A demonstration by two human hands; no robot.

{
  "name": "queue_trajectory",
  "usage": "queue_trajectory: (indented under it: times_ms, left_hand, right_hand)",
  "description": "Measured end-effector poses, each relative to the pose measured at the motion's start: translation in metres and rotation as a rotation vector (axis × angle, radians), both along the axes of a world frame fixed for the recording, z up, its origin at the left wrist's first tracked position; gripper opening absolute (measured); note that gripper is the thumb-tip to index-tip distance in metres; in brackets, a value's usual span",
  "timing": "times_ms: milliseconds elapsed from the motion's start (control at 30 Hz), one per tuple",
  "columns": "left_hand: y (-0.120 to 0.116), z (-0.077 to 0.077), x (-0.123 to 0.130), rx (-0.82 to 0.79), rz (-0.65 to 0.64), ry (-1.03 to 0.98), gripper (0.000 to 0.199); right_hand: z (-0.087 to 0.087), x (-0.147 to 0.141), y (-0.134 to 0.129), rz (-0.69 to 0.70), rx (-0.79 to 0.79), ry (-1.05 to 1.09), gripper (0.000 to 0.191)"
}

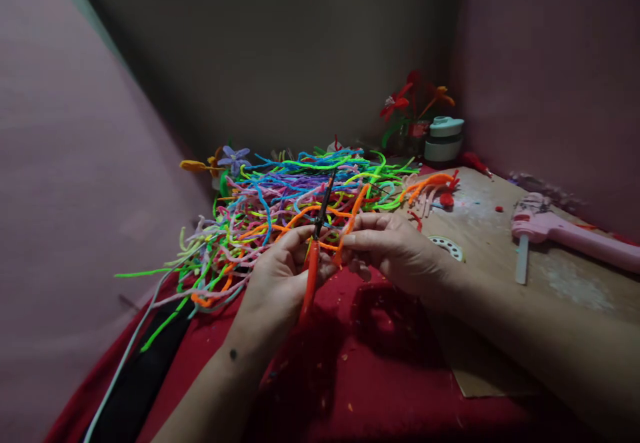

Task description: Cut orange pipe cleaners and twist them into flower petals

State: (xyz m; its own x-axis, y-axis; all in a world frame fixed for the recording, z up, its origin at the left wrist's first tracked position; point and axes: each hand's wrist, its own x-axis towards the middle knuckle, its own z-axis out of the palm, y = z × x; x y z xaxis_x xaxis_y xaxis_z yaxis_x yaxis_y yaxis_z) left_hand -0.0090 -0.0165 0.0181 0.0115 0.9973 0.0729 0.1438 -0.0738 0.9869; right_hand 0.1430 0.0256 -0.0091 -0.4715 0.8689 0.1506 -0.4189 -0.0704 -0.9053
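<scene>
My left hand is closed around a hand tool with red-orange handles and narrow dark jaws pointing up and away; whether it is pliers or scissors is unclear. Pinched between the thumb and fingers of my right hand is a bent orange pipe cleaner, its lower end close to my left fingertips. Both hands are held near each other over the red cloth. Right behind them lies a large tangled heap of pipe cleaners in blue, green, pink, purple, yellow and orange.
A pink glue gun with a glue stick lies on a brown board at the right, near a white disc with holes. Behind stand red flowers and a pale-green-lidded container. A white cable runs down the left.
</scene>
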Motion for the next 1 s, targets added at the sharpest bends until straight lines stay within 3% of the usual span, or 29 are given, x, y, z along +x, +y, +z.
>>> queue_trajectory:
  times_ms: [100, 233, 467, 567, 667, 733, 833, 1000]
  left_hand:
    - [-0.001, -0.001, 0.000, 0.045, -0.038, 0.043, 0.048]
    - [-0.002, -0.004, -0.007, 0.095, -0.045, 0.192, 0.046]
    - [-0.001, -0.006, -0.016, 0.239, 0.010, 0.436, 0.047]
    - [-0.002, -0.006, -0.015, 0.360, 0.121, 0.608, 0.044]
    - [-0.003, -0.006, -0.019, 0.506, 0.327, 0.873, 0.040]
    - [-0.004, -0.007, -0.022, 0.596, 0.382, 1.036, 0.036]
    - [-0.005, -0.011, -0.024, 0.673, 0.298, 1.227, 0.032]
    - [-0.005, -0.019, -0.020, 0.534, 0.219, 1.525, 0.032]
  right_hand:
    - [-0.001, -0.001, -0.001, -0.009, 0.024, -0.023, 0.004]
    - [-0.003, -0.003, 0.000, -0.004, -0.116, 0.017, 0.006]
    - [-0.004, -0.002, 0.002, 0.017, -0.219, 0.082, 0.004]
    - [-0.006, -0.003, 0.004, 0.012, -0.194, 0.098, 0.007]
    - [-0.004, -0.002, 0.007, -0.086, -0.169, 0.133, 0.009]
    - [-0.001, 0.000, 0.009, -0.161, -0.178, 0.142, 0.010]
    - [0.004, 0.002, 0.010, -0.263, -0.194, 0.146, 0.010]
    - [0.010, 0.002, 0.009, -0.338, -0.177, 0.160, 0.009]
